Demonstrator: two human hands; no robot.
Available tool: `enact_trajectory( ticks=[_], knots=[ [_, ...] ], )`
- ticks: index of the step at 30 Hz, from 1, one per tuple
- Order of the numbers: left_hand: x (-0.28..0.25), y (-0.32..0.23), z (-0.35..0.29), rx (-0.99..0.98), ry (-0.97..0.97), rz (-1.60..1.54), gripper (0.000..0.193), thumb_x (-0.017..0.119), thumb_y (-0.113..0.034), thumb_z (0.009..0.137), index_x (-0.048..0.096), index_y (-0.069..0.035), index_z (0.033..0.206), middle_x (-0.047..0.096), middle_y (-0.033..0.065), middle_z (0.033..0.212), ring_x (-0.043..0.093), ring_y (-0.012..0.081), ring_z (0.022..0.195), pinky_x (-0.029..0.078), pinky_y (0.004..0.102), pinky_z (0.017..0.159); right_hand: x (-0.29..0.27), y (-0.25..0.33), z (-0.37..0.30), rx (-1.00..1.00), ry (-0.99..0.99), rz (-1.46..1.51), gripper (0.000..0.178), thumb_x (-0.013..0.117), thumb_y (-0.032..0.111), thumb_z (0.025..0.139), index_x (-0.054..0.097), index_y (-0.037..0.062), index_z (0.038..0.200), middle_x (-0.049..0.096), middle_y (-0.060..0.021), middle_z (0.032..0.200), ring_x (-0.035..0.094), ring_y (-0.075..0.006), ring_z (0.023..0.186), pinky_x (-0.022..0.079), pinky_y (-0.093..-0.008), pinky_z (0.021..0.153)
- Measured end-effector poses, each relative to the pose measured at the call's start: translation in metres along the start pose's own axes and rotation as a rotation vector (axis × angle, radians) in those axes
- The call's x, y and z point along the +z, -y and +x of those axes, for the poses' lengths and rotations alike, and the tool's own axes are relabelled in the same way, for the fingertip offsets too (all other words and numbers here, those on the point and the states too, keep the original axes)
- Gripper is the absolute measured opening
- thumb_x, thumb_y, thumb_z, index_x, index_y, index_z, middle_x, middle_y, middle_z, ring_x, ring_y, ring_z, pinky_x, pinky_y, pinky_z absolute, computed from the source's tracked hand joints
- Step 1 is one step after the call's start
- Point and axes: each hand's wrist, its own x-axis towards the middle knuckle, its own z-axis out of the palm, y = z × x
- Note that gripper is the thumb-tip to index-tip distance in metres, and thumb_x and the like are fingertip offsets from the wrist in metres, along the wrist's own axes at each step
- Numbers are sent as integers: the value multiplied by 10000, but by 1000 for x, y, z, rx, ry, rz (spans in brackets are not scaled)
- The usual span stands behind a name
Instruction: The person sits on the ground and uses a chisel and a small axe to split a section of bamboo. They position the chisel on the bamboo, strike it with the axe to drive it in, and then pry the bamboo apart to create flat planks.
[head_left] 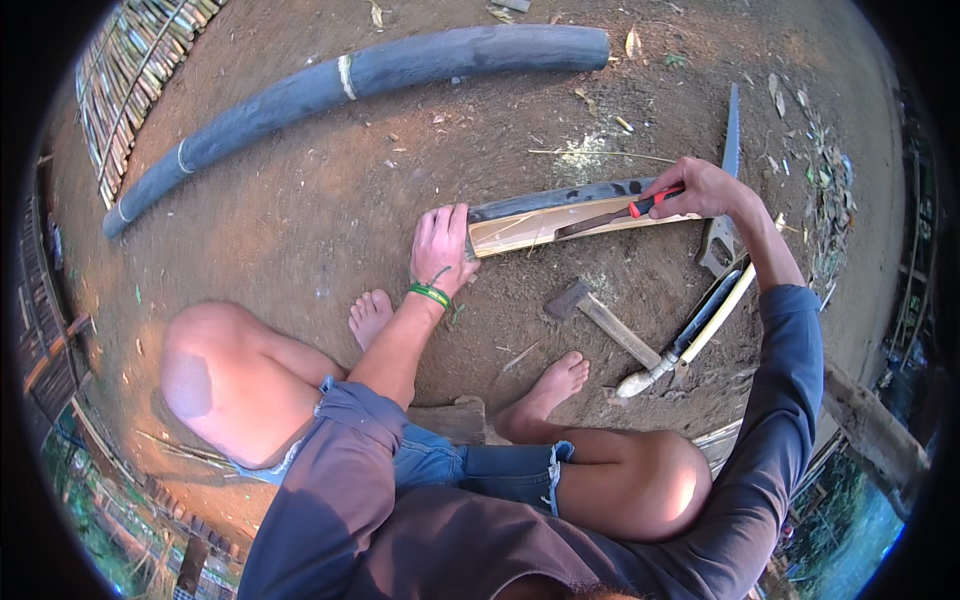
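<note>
A length of dark bamboo [545, 205], opened along one side to show its pale inside, lies across the ground in front of me. My left hand [441, 240], with a green band at the wrist, grips its left end, fingers wrapped over the edge. My right hand [697, 188] is closed around the red and black handle of a chisel [590, 223]. Its dark metal blade lies inside the hollow, tip pointing left toward my left hand. Part of the bamboo's right end is hidden behind my right hand.
Beyond lies a long dark bamboo pole [300, 98]. A handsaw [718, 240] lies right of the split piece. Nearer me are a hatchet [612, 325] and a long-bladed knife [690, 340] with a pale strip alongside. Bundled canes [140, 75] sit far left; a wooden beam [875, 430] stands right.
</note>
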Motion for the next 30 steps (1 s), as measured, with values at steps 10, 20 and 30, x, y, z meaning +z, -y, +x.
enact_trajectory(
  ticks=[10, 20, 30],
  knots=[
    [-4, -3, 6, -19, 48, 23, 933, 926, -165, 494, 528, -50, 1329, 564, 145, 1227, 549, 362, 1147, 479, 444, 1026, 15, -25, 9, 48, 6, 164, 430, 862, 353, 783, 793, 129, 1143, 733, -36, 840, 652, -140, 743, 510, -309, 703],
    [-9, 0, 14, -56, 154, 27, 936, 924, -183, 491, 528, -29, 1326, 558, 147, 1198, 549, 358, 1131, 491, 433, 1019, 34, 25, -83, 4, -270, 95, 356, 829, 251, 797, 787, 97, 1115, 744, -117, 824, 677, -211, 669, 535, -353, 659],
    [-13, 2, 25, -31, 196, 11, 899, 912, -211, 529, 521, -32, 1318, 567, 165, 1180, 564, 375, 1126, 491, 449, 1004, 150, 76, -99, -109, -498, 129, 321, 780, 230, 796, 753, 114, 1094, 722, -144, 806, 690, -376, 764, 547, -461, 699]
  ],
)
